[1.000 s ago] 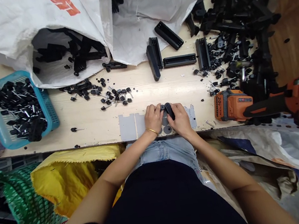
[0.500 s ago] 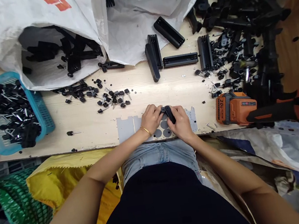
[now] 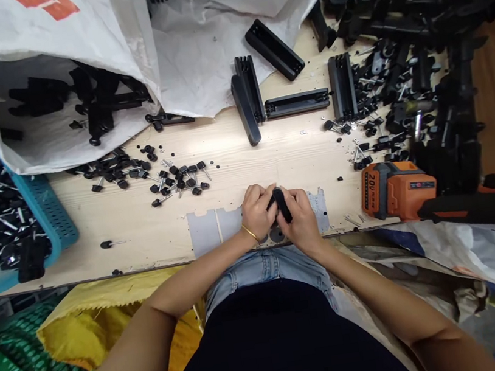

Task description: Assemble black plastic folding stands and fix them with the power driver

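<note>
At the front edge of the bench my two hands meet over grey pads. My right hand (image 3: 300, 215) is closed round a long black plastic piece (image 3: 282, 206) with a rounded end, held tilted. Fingers of my left hand (image 3: 256, 210), with a gold bangle at its wrist, pinch a darker black part (image 3: 271, 199) against that piece; most of this part is hidden by the fingers. Under the hands lie a light grey sheet (image 3: 204, 231) and dark grey discs (image 3: 276, 234), partly covered.
A blue basket (image 3: 61, 221) of black-headed screws stands left. Loose black-headed screws (image 3: 177, 180) and black channel-shaped housings (image 3: 297, 103) lie beyond my hands. White sacks (image 3: 205, 50) spread at the back. An orange power tool with battery (image 3: 398, 189) and a heap of black parts (image 3: 417, 14) are right.
The view has shifted and tilted a little. My hands have drawn closer together, and the left-hand part now meets the black piece, more covered by fingers.
</note>
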A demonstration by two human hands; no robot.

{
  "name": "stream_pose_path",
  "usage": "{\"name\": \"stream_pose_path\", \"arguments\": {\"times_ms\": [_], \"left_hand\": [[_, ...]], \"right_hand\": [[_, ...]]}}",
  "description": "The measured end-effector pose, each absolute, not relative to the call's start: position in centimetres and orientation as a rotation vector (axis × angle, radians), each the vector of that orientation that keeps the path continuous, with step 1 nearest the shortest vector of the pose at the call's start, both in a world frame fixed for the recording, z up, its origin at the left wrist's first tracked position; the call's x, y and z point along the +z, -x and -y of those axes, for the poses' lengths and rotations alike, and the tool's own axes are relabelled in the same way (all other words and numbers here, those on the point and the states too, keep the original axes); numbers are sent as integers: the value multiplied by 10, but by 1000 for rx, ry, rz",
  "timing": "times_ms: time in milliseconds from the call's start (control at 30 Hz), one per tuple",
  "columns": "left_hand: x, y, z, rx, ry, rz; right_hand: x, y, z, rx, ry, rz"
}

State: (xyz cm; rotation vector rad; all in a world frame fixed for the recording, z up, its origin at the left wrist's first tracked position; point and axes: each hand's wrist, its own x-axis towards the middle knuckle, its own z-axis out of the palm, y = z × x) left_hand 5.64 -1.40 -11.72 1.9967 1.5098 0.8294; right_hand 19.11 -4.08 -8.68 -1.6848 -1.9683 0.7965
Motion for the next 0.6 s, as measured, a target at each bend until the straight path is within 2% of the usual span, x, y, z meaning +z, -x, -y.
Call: {"name": "stream_pose_path", "arguments": {"times_ms": [267, 400, 467, 600], "left_hand": [[-114, -59, 15, 883, -1948, -1494], [-109, -46, 5, 810, -1935, -1586], [-107, -38, 4, 799, -1923, -1659], [-108, -33, 8, 822, -1940, -1753]], "right_hand": [[-85, -190, 41, 802, 1701, 1962], [-68, -205, 6, 1102, 1541, 2031], [-55, -227, -35, 1113, 1606, 1959], [-42, -286, -156, 219, 2027, 1668]]}}
